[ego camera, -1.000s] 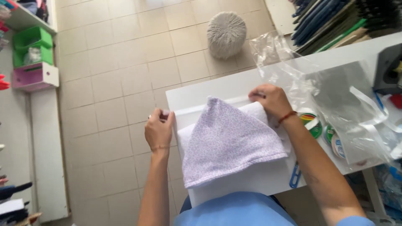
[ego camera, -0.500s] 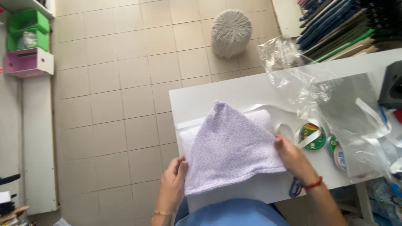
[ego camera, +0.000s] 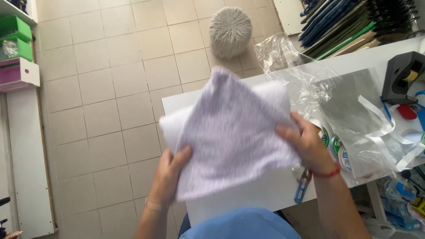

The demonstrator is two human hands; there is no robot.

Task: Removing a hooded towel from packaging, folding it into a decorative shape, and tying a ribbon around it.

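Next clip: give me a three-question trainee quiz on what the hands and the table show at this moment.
1. True or false: both hands grip the lilac speckled cloth, lifted off the white table.
2. Which tool lies on the table beside the right hand's wrist? A) blue thread snips B) hammer C) ruler
3. Fill in: the left hand holds the cloth at its ____ edge.

Key
1. True.
2. A; the black tape dispenser sits farther off, past the clear plastic bags.
3. Lower left.
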